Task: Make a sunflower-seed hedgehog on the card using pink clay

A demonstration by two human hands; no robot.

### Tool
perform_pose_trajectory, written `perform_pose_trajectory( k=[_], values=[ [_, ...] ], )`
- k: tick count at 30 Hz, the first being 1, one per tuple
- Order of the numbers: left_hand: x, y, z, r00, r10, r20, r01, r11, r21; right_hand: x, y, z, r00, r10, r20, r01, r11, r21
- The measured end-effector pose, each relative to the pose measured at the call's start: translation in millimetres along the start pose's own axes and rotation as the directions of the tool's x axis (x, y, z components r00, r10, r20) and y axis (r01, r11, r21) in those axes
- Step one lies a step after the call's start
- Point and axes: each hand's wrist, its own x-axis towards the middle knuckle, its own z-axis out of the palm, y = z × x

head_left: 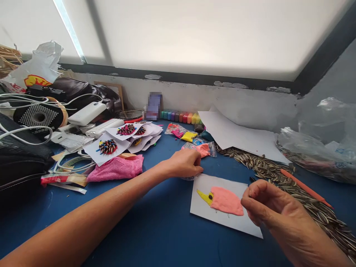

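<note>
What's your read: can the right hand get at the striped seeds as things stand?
Probably yes: the right hand looks close to the striped seeds, many of them uncovered; the orange stick on top hides only a narrow strip.

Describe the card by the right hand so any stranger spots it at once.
On the blue table, find the person's right hand. Just to its left lies a white card bearing a flat pink shape with a pointed yellow end and a dark spot. Unlike the spiky designs on the piled cards farther left, this one is smooth.
</note>
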Motion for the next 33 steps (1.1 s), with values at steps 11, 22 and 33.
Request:
perform_pose_trajectory(
  k=[11,22,33],
  values=[
    [2,-11,-11,0.964,0.072,0.255,-0.008,0.97,-0.243,-6,2,8,0.994,-0.069,0.083,0.093,0.936,-0.341],
    [5,-12,-5,0.967,0.092,0.238,-0.022,0.959,-0.281,3,1,17,0.963,-0.228,0.144,0.269,0.859,-0.435],
    [4,-8,-8,0.963,0.093,0.252,-0.032,0.971,-0.236,21,6,37,0.875,-0.363,0.32,0.483,0.696,-0.532]
  ],
)
